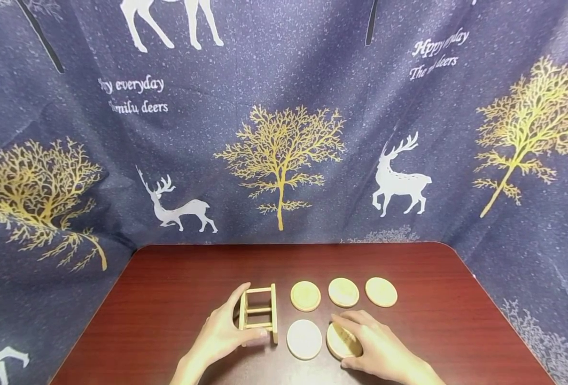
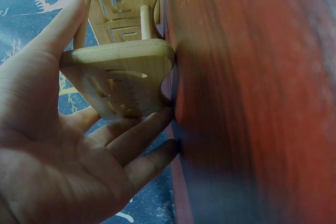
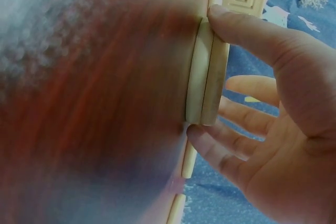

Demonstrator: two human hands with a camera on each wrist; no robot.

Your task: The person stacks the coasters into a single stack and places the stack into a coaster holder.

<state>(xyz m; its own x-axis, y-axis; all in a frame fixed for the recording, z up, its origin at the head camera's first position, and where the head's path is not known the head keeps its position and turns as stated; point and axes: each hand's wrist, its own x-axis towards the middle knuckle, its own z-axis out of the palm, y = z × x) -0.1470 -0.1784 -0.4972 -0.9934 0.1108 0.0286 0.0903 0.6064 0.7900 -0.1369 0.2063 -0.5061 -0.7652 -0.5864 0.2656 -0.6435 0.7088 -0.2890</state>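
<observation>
My left hand [image 1: 220, 330] grips a small wooden coaster rack [image 1: 274, 315], thumb on one side and fingers on the other. In the left wrist view, the rack [image 2: 123, 59] shows two carved end boards joined by thin rods, standing at the table surface. My right hand [image 1: 379, 343] spans a stack of two round wooden coasters [image 1: 340, 342]. The right wrist view has the thumb at one edge of the stacked coasters [image 3: 207, 77] and a fingertip at the opposite edge. Just left of that stack lies a paler single coaster [image 1: 304, 339].
Behind the hands, three round coasters lie flat in a row: a left one [image 1: 305, 295], a middle one [image 1: 343, 292] and a right one [image 1: 381, 292]. The reddish-brown table [image 1: 178, 283] ends at a dark blue curtain [image 1: 284, 69] with deer and tree prints.
</observation>
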